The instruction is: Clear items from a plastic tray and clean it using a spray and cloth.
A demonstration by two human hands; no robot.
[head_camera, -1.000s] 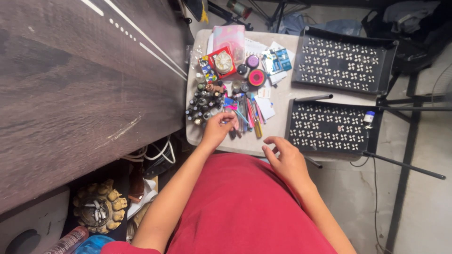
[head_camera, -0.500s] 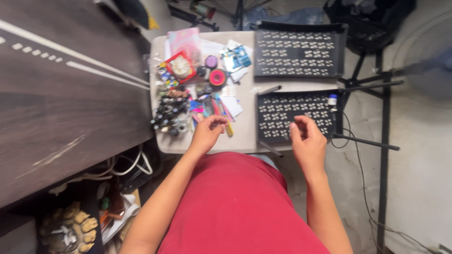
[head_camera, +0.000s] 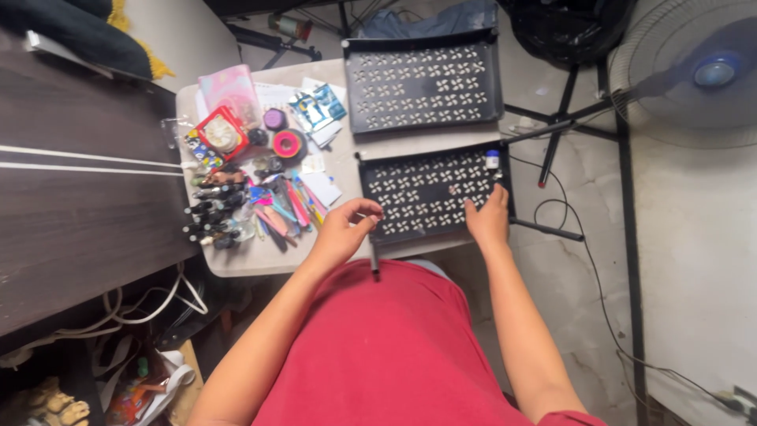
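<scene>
2 bare hands reach down from the lower middle of the frame to a small pale table (head_camera: pixel 331 260) crowded with clutter. At centre, the left hand (head_camera: pixel 341 233) is curled, thumb and fingers pinched on a thin dark pen (head_camera: pixel 374 254) that points down toward the person's red shirt, right at the near-left corner of the nearer black perforated tray (head_camera: pixel 426 193). To the right of centre, the right hand (head_camera: pixel 489 219) lies open and flat, fingers spread, touching that tray's near-right rim and grasping nothing. Just above its fingertips, a small white bottle with a blue cap (head_camera: pixel 493 159) stands at the tray's far-right corner. Beyond it, in the upper middle, a 2nd black perforated tray (head_camera: pixel 422 83) sits on the table. Left of the left hand lies a heap of coloured pens and markers (head_camera: pixel 288 207), with a cluster of dark little bottles (head_camera: pixel 211 213) further left by the table edge. Above these, upper left of centre, sit a pink tape roll (head_camera: pixel 287 144) and a red-rimmed square box (head_camera: pixel 220 132). A dark wooden surface (head_camera: pixel 79 205) fills the left side, and a standing fan (head_camera: pixel 694 71) occupies the upper right corner.
</scene>
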